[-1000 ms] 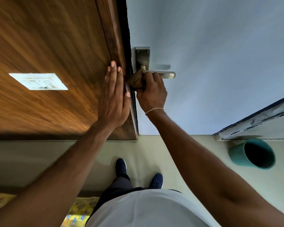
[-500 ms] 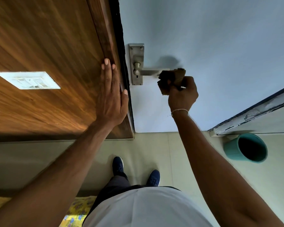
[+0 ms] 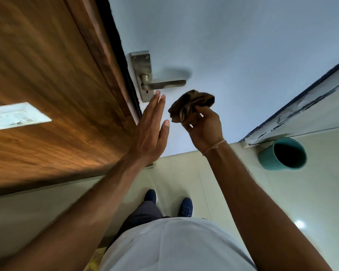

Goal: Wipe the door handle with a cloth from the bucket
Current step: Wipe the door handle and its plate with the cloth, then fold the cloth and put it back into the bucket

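A steel lever door handle (image 3: 163, 84) on its backplate sits on the pale blue door (image 3: 233, 45), uncovered. Just below and to the right of the lever, my right hand (image 3: 205, 126) grips a bunched brown cloth (image 3: 192, 105), held off the handle. My left hand (image 3: 152, 130) is flat with fingers together and thumb apart, lifted clear of the wood, its fingertips just under the backplate. The teal bucket (image 3: 282, 154) stands on the floor at the right, its inside dark.
A wooden panel (image 3: 47, 85) with a white switch plate (image 3: 18, 115) fills the left. A worn door frame edge (image 3: 301, 106) runs above the bucket. Pale floor tiles (image 3: 184, 173) lie below, with my blue shoes in the middle.
My right hand slid the cloth along the lever to its tip, then pulled it off and down. My left hand lifted off the wooden panel and shifted right.
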A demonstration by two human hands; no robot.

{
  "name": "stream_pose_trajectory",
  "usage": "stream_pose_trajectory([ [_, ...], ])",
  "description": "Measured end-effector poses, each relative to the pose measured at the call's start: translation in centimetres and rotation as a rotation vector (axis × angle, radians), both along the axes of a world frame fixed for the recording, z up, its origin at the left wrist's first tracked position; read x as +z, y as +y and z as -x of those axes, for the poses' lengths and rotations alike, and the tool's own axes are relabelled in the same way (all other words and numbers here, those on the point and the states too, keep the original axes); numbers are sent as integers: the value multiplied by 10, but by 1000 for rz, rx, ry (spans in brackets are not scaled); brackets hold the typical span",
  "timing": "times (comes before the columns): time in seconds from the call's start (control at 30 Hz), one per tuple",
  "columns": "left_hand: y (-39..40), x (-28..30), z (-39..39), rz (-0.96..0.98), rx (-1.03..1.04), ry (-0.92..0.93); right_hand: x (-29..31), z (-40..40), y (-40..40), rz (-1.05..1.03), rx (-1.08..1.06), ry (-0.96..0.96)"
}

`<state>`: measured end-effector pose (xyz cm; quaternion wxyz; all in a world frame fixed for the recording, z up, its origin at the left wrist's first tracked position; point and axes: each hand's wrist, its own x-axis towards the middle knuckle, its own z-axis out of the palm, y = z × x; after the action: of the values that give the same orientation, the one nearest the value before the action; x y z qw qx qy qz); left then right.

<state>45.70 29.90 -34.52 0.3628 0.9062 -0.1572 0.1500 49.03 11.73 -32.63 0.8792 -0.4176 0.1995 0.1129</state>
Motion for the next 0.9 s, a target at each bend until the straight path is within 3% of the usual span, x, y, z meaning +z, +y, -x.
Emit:
stream_pose_trajectory([
  [0.13, -15, 0, -14, 357, 47, 284, -3, 17, -11, -215, -138, 62],
  [0.23, -26, 7, -22, 581, 34, 525, 1, 26, -19, -325, -127, -4],
  [0.37, -42, 23, -40, 533, -152, 649, 9, 43, -31, -201, -151, -89],
  [0.47, -67, 37, -54, 468, -286, 721, 10, 60, -47, 31, -277, -25],
  [0.57, -98, 42, -61, 394, -424, 806, 14, 86, -68, 113, -374, 48],
  [0.73, -167, 36, -49, 267, -609, 869, 16, 130, -125, -16, -440, 17],
  [0.9, -243, 19, -38, 283, -622, 978, 1, 166, -190, -175, -517, -8],
])
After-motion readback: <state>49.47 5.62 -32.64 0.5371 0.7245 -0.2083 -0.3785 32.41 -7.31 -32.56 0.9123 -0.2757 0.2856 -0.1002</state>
